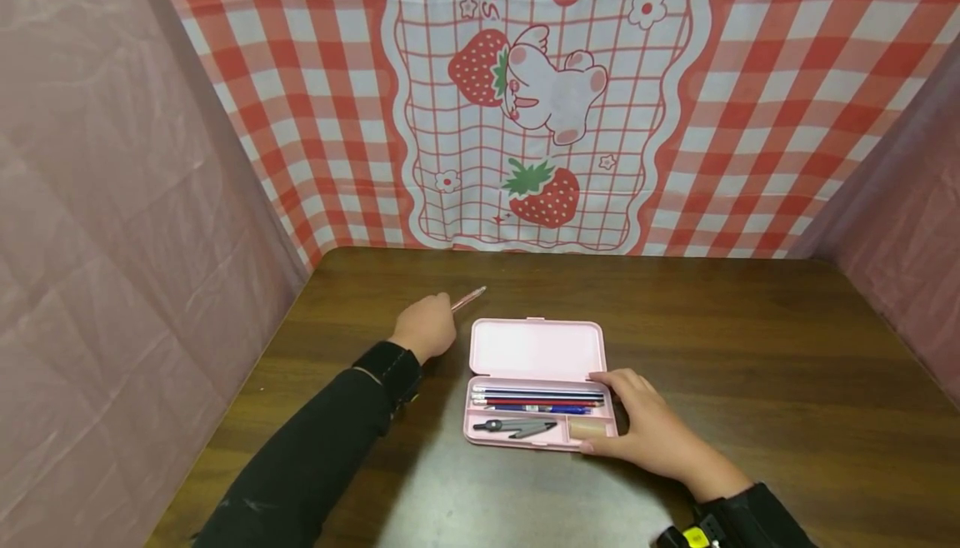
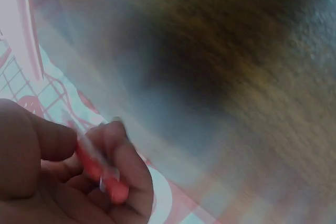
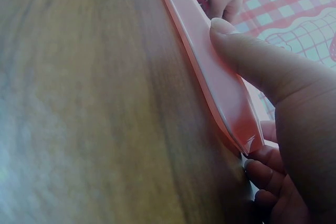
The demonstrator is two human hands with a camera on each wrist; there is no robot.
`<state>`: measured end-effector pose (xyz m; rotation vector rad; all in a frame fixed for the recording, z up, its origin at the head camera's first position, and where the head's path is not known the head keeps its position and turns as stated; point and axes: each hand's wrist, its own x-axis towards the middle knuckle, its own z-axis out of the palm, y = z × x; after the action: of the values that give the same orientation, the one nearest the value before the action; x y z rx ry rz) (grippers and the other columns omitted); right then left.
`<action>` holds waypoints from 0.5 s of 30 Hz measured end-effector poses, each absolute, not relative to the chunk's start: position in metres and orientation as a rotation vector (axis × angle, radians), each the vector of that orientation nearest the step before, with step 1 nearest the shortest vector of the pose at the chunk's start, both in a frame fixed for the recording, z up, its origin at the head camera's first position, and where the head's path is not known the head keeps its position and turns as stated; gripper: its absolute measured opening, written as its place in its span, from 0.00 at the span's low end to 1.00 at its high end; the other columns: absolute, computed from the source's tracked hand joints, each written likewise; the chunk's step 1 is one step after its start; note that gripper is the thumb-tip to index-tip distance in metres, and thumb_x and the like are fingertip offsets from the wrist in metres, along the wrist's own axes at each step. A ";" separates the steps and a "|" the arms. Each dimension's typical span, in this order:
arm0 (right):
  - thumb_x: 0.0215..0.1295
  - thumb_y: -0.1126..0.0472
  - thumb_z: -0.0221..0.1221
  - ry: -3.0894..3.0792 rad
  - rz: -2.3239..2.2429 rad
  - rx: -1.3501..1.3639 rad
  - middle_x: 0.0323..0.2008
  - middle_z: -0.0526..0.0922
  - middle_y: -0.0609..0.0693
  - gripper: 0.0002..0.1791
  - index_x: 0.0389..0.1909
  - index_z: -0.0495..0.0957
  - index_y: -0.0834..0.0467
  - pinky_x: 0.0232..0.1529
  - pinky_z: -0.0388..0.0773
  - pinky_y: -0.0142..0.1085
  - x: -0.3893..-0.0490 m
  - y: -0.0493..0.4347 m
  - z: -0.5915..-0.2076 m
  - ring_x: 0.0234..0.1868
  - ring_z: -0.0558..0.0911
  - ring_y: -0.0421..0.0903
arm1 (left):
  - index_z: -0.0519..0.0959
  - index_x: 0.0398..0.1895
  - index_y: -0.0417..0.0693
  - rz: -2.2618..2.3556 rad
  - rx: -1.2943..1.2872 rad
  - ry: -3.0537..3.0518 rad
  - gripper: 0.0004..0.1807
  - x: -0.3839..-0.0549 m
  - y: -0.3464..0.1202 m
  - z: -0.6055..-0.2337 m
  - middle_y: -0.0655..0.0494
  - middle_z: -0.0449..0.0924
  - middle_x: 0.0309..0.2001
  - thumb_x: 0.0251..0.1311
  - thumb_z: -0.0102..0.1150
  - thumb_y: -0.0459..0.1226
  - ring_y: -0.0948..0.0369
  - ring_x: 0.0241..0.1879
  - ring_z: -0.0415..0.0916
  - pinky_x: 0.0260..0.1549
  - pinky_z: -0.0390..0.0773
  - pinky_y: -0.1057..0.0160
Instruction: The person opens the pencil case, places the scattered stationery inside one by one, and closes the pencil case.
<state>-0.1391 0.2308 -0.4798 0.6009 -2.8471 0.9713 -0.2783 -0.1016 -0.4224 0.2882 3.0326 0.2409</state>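
An open pink pencil case (image 1: 537, 350) lies on the wooden table, its lid folded back. Inside are several pencils (image 1: 538, 398), a blue pen (image 1: 573, 410), a grey compass (image 1: 517, 425) and a tan block (image 1: 587, 429) in the small right compartment. At the case's right end, my right hand (image 1: 656, 431) grips it, thumb on the near side and fingers at the far side. Left of the lid, my left hand (image 1: 426, 326) pinches a slim pinkish pen (image 1: 469, 298) that points away to the right. The left wrist view shows its red end (image 2: 116, 190) against my fingers.
The brown wooden table (image 1: 712, 323) reaches a red checked cloth (image 1: 330, 98) with strawberries hanging behind it. Pale pink curtains (image 1: 127, 240) hang at both sides. Each wrist wears a dark strap under a dark sleeve (image 1: 300, 456).
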 end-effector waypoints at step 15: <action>0.47 0.29 0.74 -2.863 0.972 0.587 0.58 0.75 0.53 0.53 0.67 0.72 0.59 0.60 0.70 0.58 -0.139 0.231 -0.480 0.60 0.73 0.55 | 0.79 0.44 0.39 0.333 0.349 3.051 0.13 -0.275 -0.102 -0.418 0.45 0.83 0.41 0.73 0.47 0.38 0.49 0.43 0.82 0.45 0.81 0.47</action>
<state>-0.1391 0.2313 -0.4800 0.5867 -2.8631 0.9719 -0.2754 -0.1022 -0.4180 0.3488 3.0514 0.3328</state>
